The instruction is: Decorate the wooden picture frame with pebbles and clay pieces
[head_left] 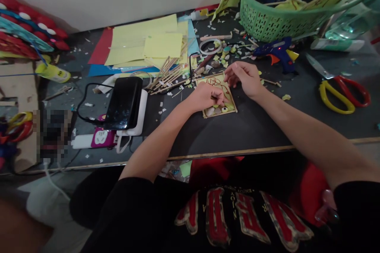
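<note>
A small yellow card picture [218, 82] with red looping lines and a thin stick border lies flat on the dark table. Pebbles and green bits show on its lower part. Over its middle, my left hand [204, 98] is closed with curled fingers; a small dark thing shows at the fingers, too unclear to name. My right hand [245, 79] hovers at the card's upper right edge, its fingers bent and slightly apart, with nothing visible in them. Thin wooden sticks [169, 72] are heaped left of the card.
A blue glue gun [276, 53] and large scissors [338, 87] lie to the right. Behind stands a green basket [267, 21]. Yellow paper sheets [130, 43], a tape roll [210, 46], a black phone [124, 102] and a power strip [102, 137] are on the table, among paper scraps.
</note>
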A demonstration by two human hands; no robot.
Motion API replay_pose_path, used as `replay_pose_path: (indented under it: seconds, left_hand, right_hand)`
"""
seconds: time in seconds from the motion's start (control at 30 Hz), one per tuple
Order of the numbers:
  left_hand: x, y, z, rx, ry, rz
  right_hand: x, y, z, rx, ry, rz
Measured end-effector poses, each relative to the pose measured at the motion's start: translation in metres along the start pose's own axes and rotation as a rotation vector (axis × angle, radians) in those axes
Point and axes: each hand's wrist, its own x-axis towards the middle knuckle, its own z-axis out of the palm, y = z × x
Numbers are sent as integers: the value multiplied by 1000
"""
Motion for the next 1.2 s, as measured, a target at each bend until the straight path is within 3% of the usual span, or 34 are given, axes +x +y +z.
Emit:
replay_pose_path:
  seconds: [0.33,0.5,0.67,0.77,1.0,1.2]
  left_hand:
    - [1,6,0,251,-22,33]
    - [3,7,0,355,44,98]
    - [8,6,-1,337,-95,245]
    - [10,6,0,367,-128,256]
    - [9,3,-3,655,-121,251]
    - [8,7,0,728,-150,242]
  right_hand:
    - [1,0,2,13,-5,3]
    - [0,-2,2,-29,-19,-11]
    - [-2,-3,1,-37,-35,-28]
    - [-2,-3,2,-31,-47,-19]
    - [-2,1,2,-62,-64,3]
    - [-2,0,1,-85,-71,0]
